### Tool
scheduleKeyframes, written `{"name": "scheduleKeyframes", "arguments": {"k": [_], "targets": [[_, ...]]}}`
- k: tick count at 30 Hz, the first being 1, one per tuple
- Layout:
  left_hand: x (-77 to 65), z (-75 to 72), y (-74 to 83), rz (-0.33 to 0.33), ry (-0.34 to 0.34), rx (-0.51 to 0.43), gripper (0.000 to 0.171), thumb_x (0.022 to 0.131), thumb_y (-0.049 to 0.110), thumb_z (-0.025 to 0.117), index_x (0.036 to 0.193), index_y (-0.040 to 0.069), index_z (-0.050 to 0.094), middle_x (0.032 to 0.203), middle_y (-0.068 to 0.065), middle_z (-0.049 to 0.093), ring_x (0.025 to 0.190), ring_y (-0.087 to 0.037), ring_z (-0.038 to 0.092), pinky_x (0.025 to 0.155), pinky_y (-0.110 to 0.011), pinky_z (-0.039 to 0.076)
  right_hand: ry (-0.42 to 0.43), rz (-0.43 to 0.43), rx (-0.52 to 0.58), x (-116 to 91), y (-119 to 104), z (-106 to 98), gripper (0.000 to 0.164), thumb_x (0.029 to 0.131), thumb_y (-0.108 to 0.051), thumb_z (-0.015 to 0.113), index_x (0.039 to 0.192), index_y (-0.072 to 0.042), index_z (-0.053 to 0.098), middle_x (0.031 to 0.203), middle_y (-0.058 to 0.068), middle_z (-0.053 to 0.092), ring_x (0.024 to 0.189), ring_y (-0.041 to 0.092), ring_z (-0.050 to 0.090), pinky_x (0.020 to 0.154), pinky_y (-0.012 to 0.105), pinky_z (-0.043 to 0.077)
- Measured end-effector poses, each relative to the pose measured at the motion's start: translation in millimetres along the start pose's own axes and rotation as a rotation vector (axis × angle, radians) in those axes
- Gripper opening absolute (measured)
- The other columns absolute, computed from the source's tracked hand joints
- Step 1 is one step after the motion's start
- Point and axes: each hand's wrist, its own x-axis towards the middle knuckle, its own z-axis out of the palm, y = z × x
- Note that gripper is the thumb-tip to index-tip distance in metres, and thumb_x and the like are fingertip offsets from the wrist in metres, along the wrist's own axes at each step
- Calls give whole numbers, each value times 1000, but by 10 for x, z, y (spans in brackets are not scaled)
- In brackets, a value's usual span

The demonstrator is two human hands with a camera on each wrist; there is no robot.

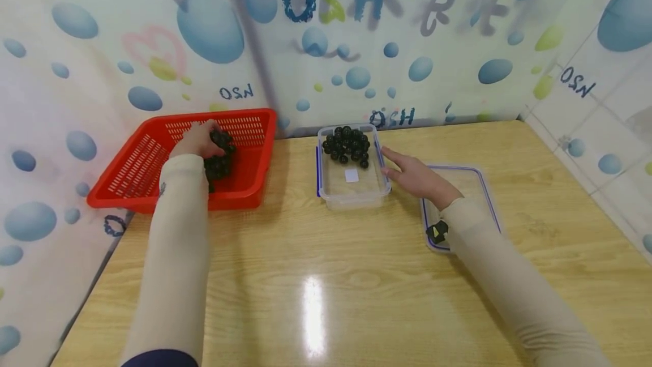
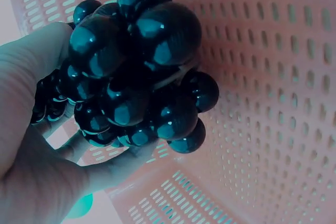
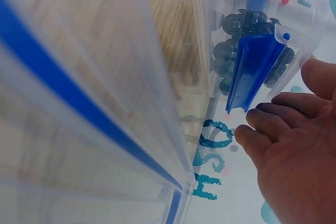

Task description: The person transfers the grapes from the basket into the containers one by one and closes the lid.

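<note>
My left hand (image 1: 195, 139) is inside the red plastic basket (image 1: 267, 152) and grips a bunch of dark grapes (image 2: 149, 66). In the left wrist view the thumb lies on one side of the bunch and the fingers reach beneath it. Another bunch of dark grapes (image 1: 347, 145) lies at the far end of a clear plastic container (image 1: 356, 191). My right hand (image 1: 415, 177) is beside that container's right wall, its fingers extended. The right wrist view shows the fingertips close to the container's blue clip (image 3: 257, 66); whether they touch is unclear.
A clear lid with a blue seal (image 1: 463, 171) lies right of the container, under the right forearm. On its near corner sits a small dark piece with a yellow mark (image 1: 437, 232). A patterned wall covering (image 1: 326, 72) rises behind the wooden table (image 1: 265, 276).
</note>
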Motion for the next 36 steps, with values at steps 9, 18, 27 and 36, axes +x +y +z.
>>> {"name": "scheduleKeyframes", "arguments": {"k": [9, 18, 27, 36], "targets": [[-91, -231, 41, 48, 80, 22, 61, 91, 20, 69, 141, 9, 36, 135, -30, 28, 109, -51, 37, 88, -68, 43, -3, -7, 13, 10, -24, -28, 60, 108, -24, 41, 157, -6, 12, 162, 14, 11, 145, 36, 15, 115, 52, 17], [-237, -424, 172, 108, 145, -13, 61, 93, 19, 66, 144, 10, 32, 145, -31, 20, 117, -52, 32, 89, -68, 42, -10, 3, 17, 15, -6, -7, 60, 108, -25, 41, 158, -7, 12, 162, 14, 10, 146, 35, 14, 115, 52, 17], [-370, -522, 418, 245, 206, 4, 59, 92, 14, 66, 142, 10, 36, 147, -28, 22, 128, -51, 27, 92, -71, 38, -8, -9, -1, 5, -28, -12, 60, 108, -25, 41, 157, -5, 12, 162, 15, 10, 146, 36, 14, 115, 52, 17], [-502, -456, 861, 405, 212, -1, 56, 89, 6, 68, 137, 12, 42, 140, -23, 31, 127, -46, 29, 94, -67, 40, -9, 4, 16, -5, -15, 0, 60, 108, -25, 40, 157, -6, 12, 162, 14, 9, 146, 35, 13, 115, 52, 16]]}}
